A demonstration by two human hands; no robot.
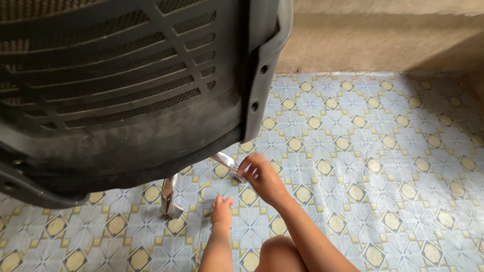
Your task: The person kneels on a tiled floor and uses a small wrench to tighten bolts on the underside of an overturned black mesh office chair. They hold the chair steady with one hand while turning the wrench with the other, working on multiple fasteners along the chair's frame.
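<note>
A grey office chair [126, 85] with a slatted plastic back and mesh fills the upper left. Two chrome base legs show beneath it. My right hand [261, 176] reaches in from the lower right and pinches the tip of the right chrome leg [225, 161]. My left hand [222, 209] is lower, close to the floor, fingers curled with nothing visible in them. It lies between the two legs, a little right of the left chrome leg [169, 197]. My bare knee [280, 252] is at the bottom edge.
The floor [383, 166] is covered in shiny sheeting with a blue-and-yellow star tile pattern. A bare beige wall base [373, 40] runs along the top. The chair hides the floor at left.
</note>
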